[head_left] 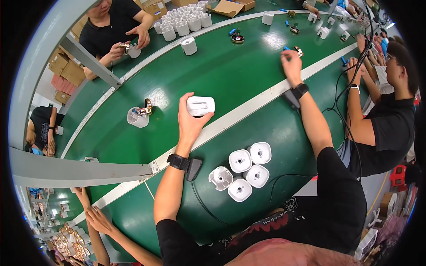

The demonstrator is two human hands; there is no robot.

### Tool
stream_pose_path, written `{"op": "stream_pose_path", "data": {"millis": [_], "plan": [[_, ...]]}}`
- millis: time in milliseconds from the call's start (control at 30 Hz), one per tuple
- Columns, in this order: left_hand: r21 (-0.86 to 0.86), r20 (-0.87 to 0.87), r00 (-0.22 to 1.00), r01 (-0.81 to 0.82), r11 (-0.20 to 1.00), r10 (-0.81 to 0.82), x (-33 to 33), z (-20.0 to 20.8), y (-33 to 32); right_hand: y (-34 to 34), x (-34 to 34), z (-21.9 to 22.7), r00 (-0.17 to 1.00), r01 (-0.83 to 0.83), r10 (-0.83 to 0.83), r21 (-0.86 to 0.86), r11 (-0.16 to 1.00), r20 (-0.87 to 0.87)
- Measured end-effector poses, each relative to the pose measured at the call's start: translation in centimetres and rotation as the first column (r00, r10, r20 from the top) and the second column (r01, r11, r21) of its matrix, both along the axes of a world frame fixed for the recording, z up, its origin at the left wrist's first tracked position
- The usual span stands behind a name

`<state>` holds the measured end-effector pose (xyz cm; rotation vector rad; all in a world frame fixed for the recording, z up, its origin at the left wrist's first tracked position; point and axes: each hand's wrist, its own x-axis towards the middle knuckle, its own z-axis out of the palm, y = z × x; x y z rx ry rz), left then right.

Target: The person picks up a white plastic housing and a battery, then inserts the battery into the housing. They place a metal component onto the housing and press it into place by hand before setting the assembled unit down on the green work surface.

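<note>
My left hand [190, 124] is closed around a white rounded plastic housing [200, 106], held up over the green belt with a slot on the face turned to me. My right hand [291, 66] reaches out over the belt with bent fingers. Just past its fingertips lie a blue cylinder [286, 48] and a small copper-and-white part [299, 52]. The fingertips are partly hidden, so I cannot tell whether they grip either one. Several white housings [240, 160] stand grouped on the green tabletop between my forearms; one [221, 178] has a differently shaped inside.
A pale metal rail [248, 110] divides tabletop and belt. Left of my left hand stands a housing [136, 118] with a copper-coloured assembly. A grey post [80, 166] juts in at left. Black cables [339, 104] hang at right. Co-workers [392, 119] sit around; across, one [116, 44] handles parts.
</note>
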<state>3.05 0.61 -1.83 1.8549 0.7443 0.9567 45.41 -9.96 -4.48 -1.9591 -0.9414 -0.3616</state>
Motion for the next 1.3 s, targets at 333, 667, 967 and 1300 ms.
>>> {"op": "stream_pose_path", "data": {"millis": [333,667,967,1300], "plan": [[0.050,-0.062,0.998,0.012,0.999,-0.008,0.0,-1.2,0.7,0.5,2.4,-0.3,0.953,0.218,-0.127,-0.333,0.917,0.276],[0.259,-0.166,0.984,-0.020,0.966,0.065,-0.3,0.0,0.2,-0.1,-1.4,1.9,0.994,0.104,-0.112,-0.457,0.883,0.011],[0.215,-0.095,0.995,-0.007,0.977,0.028,0.0,-0.4,0.2,-1.2,-1.9,2.0,0.977,0.113,-0.077,-0.179,0.977,0.197],[0.214,-0.074,0.997,-0.010,0.977,0.027,-0.4,-1.0,0.4,-2.8,4.4,0.8,0.289,0.185,0.615,0.673,0.716,-0.733]]}}
